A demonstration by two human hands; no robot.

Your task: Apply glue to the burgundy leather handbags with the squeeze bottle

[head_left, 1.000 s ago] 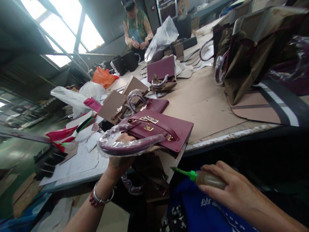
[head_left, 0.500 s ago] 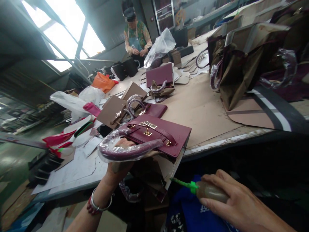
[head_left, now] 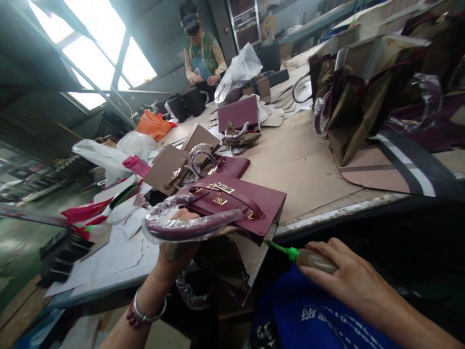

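Observation:
My left hand (head_left: 178, 242) grips a burgundy leather handbag (head_left: 241, 203) from underneath at the table's front edge; the bag's plastic-wrapped handle (head_left: 189, 225) curves over my fingers. Gold clasp hardware (head_left: 220, 190) sits on the bag's flap. My right hand (head_left: 341, 276) is closed around a brownish squeeze bottle (head_left: 314, 258) with a green nozzle (head_left: 280, 249). The nozzle tip touches the bag's lower right corner.
More burgundy and tan bag parts (head_left: 189, 162) lie farther along the cardboard-covered table (head_left: 308, 165). Olive-brown bags (head_left: 363, 92) stand at the right. White paper patterns (head_left: 119, 242) cover the left end. Another person (head_left: 201, 58) works at the far end beside a plastic sack (head_left: 238, 70).
My right hand has lifted the bottle up and left, bringing the green nozzle from below the bag to its lower right corner. My left hand keeps the bag nearly still.

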